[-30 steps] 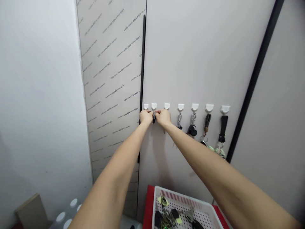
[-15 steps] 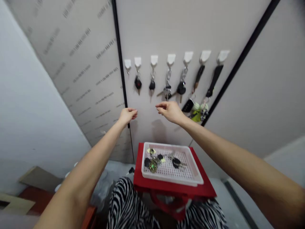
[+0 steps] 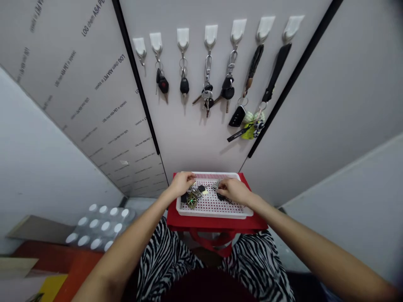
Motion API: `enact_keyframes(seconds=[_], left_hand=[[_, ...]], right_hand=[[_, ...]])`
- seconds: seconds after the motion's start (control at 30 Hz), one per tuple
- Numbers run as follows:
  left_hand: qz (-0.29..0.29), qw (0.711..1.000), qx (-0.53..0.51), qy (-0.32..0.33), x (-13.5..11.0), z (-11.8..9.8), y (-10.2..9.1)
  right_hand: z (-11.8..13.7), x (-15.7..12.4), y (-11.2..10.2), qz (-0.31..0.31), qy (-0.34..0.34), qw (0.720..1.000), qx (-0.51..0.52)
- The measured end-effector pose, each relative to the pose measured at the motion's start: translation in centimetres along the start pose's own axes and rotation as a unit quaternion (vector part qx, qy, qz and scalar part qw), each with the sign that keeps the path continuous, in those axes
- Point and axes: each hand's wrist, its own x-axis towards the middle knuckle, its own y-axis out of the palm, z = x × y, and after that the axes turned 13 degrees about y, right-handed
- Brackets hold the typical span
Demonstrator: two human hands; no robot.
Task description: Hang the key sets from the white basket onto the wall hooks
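Note:
A white perforated plastic basket holds several keys. My left hand reaches over its back left corner, fingers curled together beside a bunch of keys with a round brass-coloured wheel charm. What those fingertips hold, if anything, is hidden. My right hand is in the right half of the basket, fingers closed at a set of keys with a black head, partly covered by the hand. Above, several white hooks carry hanging keys, among them a black car key fob.
The basket rests on a red bag with handles, over knees in zebra-striped trousers. Behind stands a pale panel with black edge strips. Capped bottles stand at lower left. A leftmost hook bears only a small thin metal piece.
Both hands have come down from in front of the panel, below the hooks, into the basket. My right fingers now meet the keys. The view has shifted, and the hooks appear higher.

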Motion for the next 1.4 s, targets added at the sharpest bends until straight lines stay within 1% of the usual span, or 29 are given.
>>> enact_keyframes(seconds=[0.1,0.2,0.37,0.43,0.53,0.6,0.67,0.77,0.87,0.97,1.07,1.17,1.27,1.33,1.4], left_hand=[[-0.009,1.0,-0.01,0.013,-0.5,0.2,0.0],[-0.018,1.0,-0.021,0.012,-0.7,0.3,0.0],[-0.017,1.0,-0.018,0.016,-0.8,0.4,0.0],[-0.021,0.999,-0.028,0.016,-0.9,0.0,0.0],[-0.035,0.995,-0.091,0.019,-0.8,-0.9,-0.1],[-0.049,0.987,-0.151,0.021,-0.6,-1.6,-0.3],[-0.076,0.977,-0.201,0.009,-0.1,-2.2,-0.7],[-0.132,0.959,-0.25,-0.018,0.6,-2.8,-1.8],[-0.175,0.94,-0.293,-0.019,1.0,-3.1,-3.1],[-0.211,0.925,-0.318,0.003,1.3,-3.3,-4.7],[-0.253,0.92,-0.299,0.014,2.0,-3.8,-7.1],[-0.291,0.915,-0.28,0.02,3.2,-4.7,-10.7],[-0.334,0.901,-0.276,0.025,4.8,-6.0,-14.7],[-0.354,0.893,-0.277,0.028,6.0,-6.9,-17.2],[-0.369,0.887,-0.274,0.033,7.2,-7.7,-19.3]], right_hand=[[0.6,0.2,0.8,-0.025,-0.011,1.0,-0.011],[1.0,0.5,0.8,-0.035,-0.023,0.999,0.014],[1.7,0.9,-0.8,-0.035,-0.019,0.992,0.12],[2.1,0.9,-1.5,-0.016,-0.007,0.986,0.167],[3.0,1.2,-2.4,0.036,0.002,0.966,0.257],[3.8,1.6,-2.9,0.064,-0.001,0.945,0.321],[4.9,2.1,-3.6,0.083,-0.006,0.924,0.372],[6.7,3.0,-4.8,0.09,-0.005,0.901,0.425],[8.7,3.9,-6.1,0.073,-0.002,0.891,0.449],[10.8,4.8,-7.5,0.051,-0.022,0.894,0.445],[13.1,5.9,-9.2,0.027,-0.062,0.903,0.425],[15.6,7.3,-11.7,-0.024,-0.11,0.915,0.387],[18.3,8.7,-14.7,-0.102,-0.154,0.923,0.338],[20.2,9.6,-16.8,-0.149,-0.162,0.926,0.308],[21.8,10.3,-18.7,-0.184,-0.154,0.93,0.278]])
